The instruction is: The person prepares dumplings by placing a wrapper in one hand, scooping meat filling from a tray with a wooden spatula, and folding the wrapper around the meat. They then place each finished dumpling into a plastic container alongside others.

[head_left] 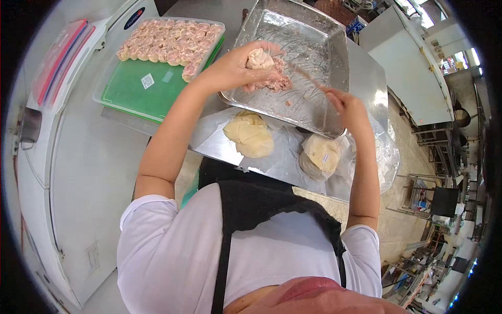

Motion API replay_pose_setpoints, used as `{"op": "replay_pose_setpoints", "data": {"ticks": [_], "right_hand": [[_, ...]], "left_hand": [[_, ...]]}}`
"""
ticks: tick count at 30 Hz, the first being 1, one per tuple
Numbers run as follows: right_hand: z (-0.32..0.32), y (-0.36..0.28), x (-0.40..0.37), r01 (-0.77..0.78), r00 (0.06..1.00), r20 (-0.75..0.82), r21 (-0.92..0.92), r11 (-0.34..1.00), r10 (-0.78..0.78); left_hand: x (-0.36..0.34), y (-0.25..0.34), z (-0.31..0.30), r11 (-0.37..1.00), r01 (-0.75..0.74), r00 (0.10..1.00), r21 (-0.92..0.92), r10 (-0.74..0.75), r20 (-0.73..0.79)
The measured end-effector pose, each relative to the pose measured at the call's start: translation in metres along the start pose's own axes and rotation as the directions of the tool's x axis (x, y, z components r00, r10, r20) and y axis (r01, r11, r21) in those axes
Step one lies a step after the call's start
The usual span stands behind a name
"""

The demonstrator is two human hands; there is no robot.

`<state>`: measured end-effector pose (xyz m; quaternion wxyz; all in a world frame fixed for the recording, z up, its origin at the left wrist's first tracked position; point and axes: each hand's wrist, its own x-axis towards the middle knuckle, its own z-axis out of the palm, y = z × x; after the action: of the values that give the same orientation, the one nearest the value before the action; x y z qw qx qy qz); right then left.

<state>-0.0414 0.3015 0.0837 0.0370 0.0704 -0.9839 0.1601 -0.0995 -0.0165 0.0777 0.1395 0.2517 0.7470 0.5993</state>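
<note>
My left hand (238, 68) is closed around a round dumpling (260, 59) with a pale wrapper, held over the metal tray. Ground meat filling (281, 79) lies just beside and below those fingers. In my right hand (349, 111) is a thin, brownish flat stick (308, 76), blurred, its tip pointing toward the filling. Smears of meat streak the floor of the large metal tray (308, 44). Nearer to me, a fanned stack of round yellow dumpling wrappers (250, 135) rests on plastic sheeting, and a plastic-wrapped stack of wrappers (321, 156) sits to its right.
Left of the tray, a clear plastic container (102, 86) with a green base (130, 94) holds rows of filled dumplings (170, 41). A white appliance (89, 157) stands at the left. Another white cabinet (405, 63) is at the upper right. Racks (418, 193) line the right side.
</note>
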Motion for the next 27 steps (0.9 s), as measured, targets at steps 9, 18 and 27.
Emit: {"op": "replay_pose_setpoints", "data": {"ticks": [9, 18, 27], "right_hand": [[-0.03, -0.051, -0.021, 0.147, 0.972, 0.132, 0.315, 0.938, -0.197], [-0.035, -0.05, -0.027, 0.34, 0.939, -0.145, 0.244, 0.908, -0.312], [0.037, 0.02, 0.007, -0.06, 0.998, 0.036, 0.49, 0.869, 0.048]], "left_hand": [[0.006, 0.015, 0.013, 0.929, -0.255, 0.966, 0.269, 0.231, 0.119], [-0.011, 0.023, 0.011, 0.929, -0.253, 0.966, 0.269, 0.26, 0.01], [-0.098, -0.011, -0.107, 0.953, 0.117, 0.797, 0.278, 0.076, -0.599]]}}
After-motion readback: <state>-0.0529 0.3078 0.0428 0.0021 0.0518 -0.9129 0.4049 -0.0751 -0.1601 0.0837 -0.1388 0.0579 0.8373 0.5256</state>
